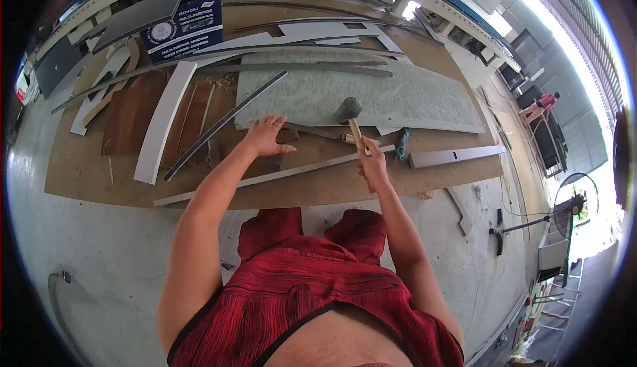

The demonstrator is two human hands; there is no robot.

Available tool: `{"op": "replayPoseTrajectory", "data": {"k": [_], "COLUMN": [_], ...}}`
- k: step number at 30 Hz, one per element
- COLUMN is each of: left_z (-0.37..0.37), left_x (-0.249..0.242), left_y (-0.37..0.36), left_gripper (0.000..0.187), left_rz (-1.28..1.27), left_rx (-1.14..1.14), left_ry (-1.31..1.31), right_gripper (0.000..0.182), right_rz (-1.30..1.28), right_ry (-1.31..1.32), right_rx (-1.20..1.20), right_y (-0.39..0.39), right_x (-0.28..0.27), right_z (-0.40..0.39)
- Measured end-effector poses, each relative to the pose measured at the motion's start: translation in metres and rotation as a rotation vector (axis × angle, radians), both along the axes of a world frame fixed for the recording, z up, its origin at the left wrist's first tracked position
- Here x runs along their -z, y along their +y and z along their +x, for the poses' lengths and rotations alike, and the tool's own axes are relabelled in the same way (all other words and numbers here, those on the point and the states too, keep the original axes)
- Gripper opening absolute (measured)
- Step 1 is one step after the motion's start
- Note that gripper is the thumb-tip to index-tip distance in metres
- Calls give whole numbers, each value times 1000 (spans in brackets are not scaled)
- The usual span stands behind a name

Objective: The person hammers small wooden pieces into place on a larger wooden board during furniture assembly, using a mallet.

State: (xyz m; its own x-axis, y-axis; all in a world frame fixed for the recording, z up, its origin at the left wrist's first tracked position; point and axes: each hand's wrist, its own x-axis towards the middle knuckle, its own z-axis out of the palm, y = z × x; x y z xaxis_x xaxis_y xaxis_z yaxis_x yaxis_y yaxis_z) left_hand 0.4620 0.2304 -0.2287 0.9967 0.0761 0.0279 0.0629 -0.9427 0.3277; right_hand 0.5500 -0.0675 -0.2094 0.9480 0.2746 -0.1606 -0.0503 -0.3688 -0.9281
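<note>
My right hand [373, 163] is wrapped around the wooden handle of a rubber mallet [349, 109]. Its dark head points away from me, over a patterned grey-green panel [424, 101]. My left hand [267, 136] is open with fingers spread at the near left edge of that panel, palm down. A dark narrow strip [312, 130] runs along the panel's near edge between my hands. Just right of the mallet lies a teal-handled tool [402, 144]. A long thin pale strip [298, 171] stretches across the board below both hands.
The brown work board [86, 168] carries a white strip [166, 121], a dark metal bar [225, 125], brown wood pieces [133, 111] and a white bar [456, 156]. A blue adhesive box [186, 30] is at the back left. A floor fan [569, 209] and another person [545, 103] are at right.
</note>
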Motion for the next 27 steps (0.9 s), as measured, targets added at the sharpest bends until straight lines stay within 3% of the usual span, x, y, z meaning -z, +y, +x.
{"op": "replayPoseTrajectory", "data": {"k": [8, 11, 14, 20, 27], "left_z": [-7, -10, -16, -12, -11], "left_x": [-6, -6, -1, 3, 0], "left_y": [-11, -10, -18, -18, -18], "left_gripper": [82, 81, 78, 75, 71], "left_rz": [-4, -106, 106, 75, 85], "left_rx": [-50, -26, -101, -123, -152], "left_ry": [135, 96, -96, -50, -42], "right_gripper": [47, 46, 46, 43, 44], "right_rz": [45, -21, 23, 171, -28], "right_ry": [48, -2, 59, 14, 13], "right_rx": [-8, -15, 8, -65, -182], "right_y": [-4, -2, 2, 39, 56], "right_x": [13, 9, -2, -35, 9], "right_z": [6, 4, 2, -26, -28]}}
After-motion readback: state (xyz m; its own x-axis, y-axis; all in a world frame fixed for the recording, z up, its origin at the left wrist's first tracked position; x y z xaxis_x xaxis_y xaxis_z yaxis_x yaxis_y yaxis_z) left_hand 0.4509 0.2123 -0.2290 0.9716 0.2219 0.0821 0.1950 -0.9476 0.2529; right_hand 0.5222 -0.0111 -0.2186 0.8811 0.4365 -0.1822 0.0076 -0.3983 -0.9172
